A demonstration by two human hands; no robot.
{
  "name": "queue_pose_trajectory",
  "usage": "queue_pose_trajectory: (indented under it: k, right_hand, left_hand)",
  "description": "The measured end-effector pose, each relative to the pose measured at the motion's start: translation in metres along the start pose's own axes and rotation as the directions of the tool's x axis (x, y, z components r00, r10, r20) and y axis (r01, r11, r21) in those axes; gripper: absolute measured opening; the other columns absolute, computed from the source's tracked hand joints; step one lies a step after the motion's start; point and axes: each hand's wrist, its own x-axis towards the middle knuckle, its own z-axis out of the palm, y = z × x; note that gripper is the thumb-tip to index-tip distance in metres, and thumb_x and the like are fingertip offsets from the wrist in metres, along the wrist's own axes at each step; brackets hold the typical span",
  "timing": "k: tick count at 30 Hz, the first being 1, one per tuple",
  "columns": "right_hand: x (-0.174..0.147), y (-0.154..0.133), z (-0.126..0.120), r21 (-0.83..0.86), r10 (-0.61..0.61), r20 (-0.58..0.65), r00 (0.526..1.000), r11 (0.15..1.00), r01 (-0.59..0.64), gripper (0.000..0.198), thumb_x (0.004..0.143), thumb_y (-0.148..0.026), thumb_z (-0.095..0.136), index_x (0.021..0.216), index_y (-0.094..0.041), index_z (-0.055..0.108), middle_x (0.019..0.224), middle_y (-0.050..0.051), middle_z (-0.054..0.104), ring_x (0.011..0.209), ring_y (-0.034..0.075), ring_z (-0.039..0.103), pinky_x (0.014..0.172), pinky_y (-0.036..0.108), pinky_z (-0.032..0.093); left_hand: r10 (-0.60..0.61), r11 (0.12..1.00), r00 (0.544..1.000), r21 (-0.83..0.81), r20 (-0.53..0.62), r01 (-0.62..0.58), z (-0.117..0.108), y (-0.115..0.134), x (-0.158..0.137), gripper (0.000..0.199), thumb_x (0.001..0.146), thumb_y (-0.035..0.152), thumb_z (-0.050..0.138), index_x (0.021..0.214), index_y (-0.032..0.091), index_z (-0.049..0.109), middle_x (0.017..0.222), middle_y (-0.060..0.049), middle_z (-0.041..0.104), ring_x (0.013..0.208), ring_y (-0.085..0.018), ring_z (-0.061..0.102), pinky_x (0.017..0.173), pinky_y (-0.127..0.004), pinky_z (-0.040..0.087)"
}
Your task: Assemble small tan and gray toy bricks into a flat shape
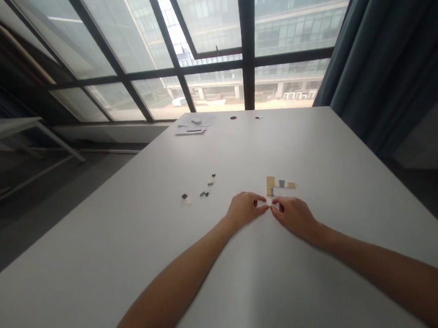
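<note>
My left hand (pixel 247 208) and my right hand (pixel 294 216) meet low over the white table, each with thumb and forefinger curled in a pinch. Between their fingertips is a small white piece (pixel 269 200), its shape too small to make out. Just beyond it lies a flat L-shaped assembly of toy building bricks (pixel 270 181). Tan bricks form its corner, and its arm to the right mixes white, grey and tan. A short grey part (pixel 272 192) sits on the near side, close to my fingertips.
Loose small pieces lie to the left: a dark one (pixel 184 196) by pale ones, grey and black ones (pixel 203 193), and others (pixel 211 180) farther back. Papers (pixel 191 130) rest at the table's far left. A dark round disc (pixel 233 117) is near the far edge, before the windows.
</note>
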Motion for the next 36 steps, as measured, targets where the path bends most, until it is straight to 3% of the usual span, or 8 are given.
queue_pose_trajectory:
  k: [7, 11, 13, 15, 18, 24, 36]
  right_hand:
    - [-0.002, 0.000, 0.000, 0.035, -0.026, -0.050, 0.998, 0.999, 0.028, 0.022, 0.093, -0.033, 0.055, 0.086, -0.020, 0.072, 0.069, 0.003, 0.069, 0.063, 0.017, 0.061, 0.062, 0.028, 0.034]
    - [-0.006, -0.001, -0.002, 0.151, -0.194, -0.084, 0.977, 0.967, 0.205, 0.028, 0.094, -0.029, 0.052, 0.071, -0.018, 0.065, 0.062, 0.002, 0.062, 0.058, 0.013, 0.053, 0.061, 0.027, 0.032]
    - [-0.009, -0.001, -0.003, 0.230, -0.379, -0.030, 0.925, 0.898, 0.375, 0.031, 0.094, -0.025, 0.051, 0.065, -0.018, 0.059, 0.059, 0.000, 0.058, 0.055, 0.011, 0.048, 0.059, 0.026, 0.031]
    - [-0.012, -0.001, -0.003, 0.300, -0.555, 0.050, 0.830, 0.801, 0.518, 0.029, 0.092, -0.023, 0.052, 0.063, -0.018, 0.056, 0.059, -0.001, 0.057, 0.054, 0.010, 0.045, 0.058, 0.025, 0.030]
    - [-0.014, -0.002, -0.004, 0.333, -0.666, 0.132, 0.734, 0.727, 0.600, 0.022, 0.089, -0.021, 0.055, 0.067, -0.019, 0.057, 0.063, -0.001, 0.059, 0.056, 0.010, 0.045, 0.059, 0.023, 0.031]
    - [-0.012, -0.001, -0.007, 0.324, -0.668, 0.161, 0.726, 0.731, 0.600, 0.015, 0.088, -0.020, 0.058, 0.073, -0.019, 0.058, 0.068, -0.001, 0.061, 0.060, 0.010, 0.048, 0.062, 0.023, 0.034]
    - [-0.011, 0.000, -0.004, 0.321, -0.662, 0.161, 0.732, 0.736, 0.596, 0.015, 0.087, -0.021, 0.058, 0.073, -0.020, 0.057, 0.068, -0.002, 0.061, 0.060, 0.010, 0.048, 0.063, 0.024, 0.033]
  left_hand:
    - [0.000, 1.000, 1.000, -0.023, -0.012, 0.000, 0.000, -0.001, 0.000, 0.028, 0.080, 0.048, 0.071, 0.099, 0.030, 0.081, 0.074, 0.001, 0.071, 0.069, -0.014, 0.059, 0.068, -0.025, 0.041]
    - [0.051, 0.997, 0.997, -0.061, -0.055, -0.054, -0.001, -0.004, 0.001, 0.031, 0.088, 0.048, 0.062, 0.086, 0.023, 0.080, 0.069, 0.000, 0.067, 0.064, -0.012, 0.053, 0.063, -0.025, 0.034]
    - [0.017, 0.999, 0.993, -0.034, -0.120, -0.022, 0.000, -0.006, 0.002, 0.041, 0.095, 0.043, 0.052, 0.073, 0.018, 0.075, 0.065, -0.001, 0.064, 0.061, -0.012, 0.048, 0.061, -0.026, 0.030]
    - [-0.050, 0.999, 0.984, 0.010, -0.173, 0.053, 0.001, -0.008, 0.003, 0.047, 0.097, 0.041, 0.047, 0.064, 0.016, 0.070, 0.062, -0.002, 0.062, 0.059, -0.012, 0.045, 0.059, -0.028, 0.026]
    - [-0.091, 0.992, 0.983, 0.078, -0.157, 0.104, 0.004, -0.009, 0.003, 0.045, 0.096, 0.040, 0.047, 0.064, 0.017, 0.067, 0.064, -0.003, 0.064, 0.060, -0.014, 0.046, 0.059, -0.029, 0.024]
    - [-0.032, 0.982, 0.992, 0.180, -0.118, 0.053, 0.004, -0.008, 0.002, 0.040, 0.096, 0.040, 0.047, 0.067, 0.020, 0.066, 0.071, -0.004, 0.068, 0.064, -0.016, 0.052, 0.060, -0.031, 0.023]
    - [-0.020, 0.981, 0.994, 0.192, -0.106, 0.040, 0.004, -0.009, 0.001, 0.041, 0.097, 0.040, 0.045, 0.069, 0.020, 0.068, 0.072, -0.004, 0.068, 0.066, -0.016, 0.054, 0.061, -0.030, 0.027]
